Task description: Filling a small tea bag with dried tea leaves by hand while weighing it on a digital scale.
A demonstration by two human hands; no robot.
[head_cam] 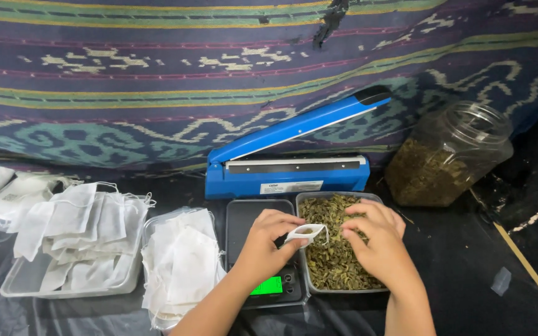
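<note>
Pinching a small white tea bag (306,234) by its open mouth, the person's left hand (268,242) is holding it just over the near edge of a clear tray of dried green leaves (334,264), thumb and fingers closed on the fabric rim. Beside it the right hand (378,242) is hovering over the same tray, fingers bunched together at the bag's mouth as though gripping a pinch of leaves; whether anything is actually between the fingertips I cannot tell, since the hand's back is hiding them.

To my eye, filling would go best by keeping the bag's mouth spread wide and low over the tray, so any spilled leaves are falling back in rather than onto the black plastic sheet (462,267) covering the table.

Under the left wrist, a small black digital scale (263,261) is showing a lit green display. Farther left, two clear trays are sitting side by side: one heaped with empty white bags (182,261), the other with drawstring bags (79,230) piled loosely. Behind the scale, a blue impulse sealer (287,168) is standing with its arm raised. A clear plastic jar (446,155), partly full of the same dried leaves, is leaning at the right against a striped woven cloth (126,93).
</note>
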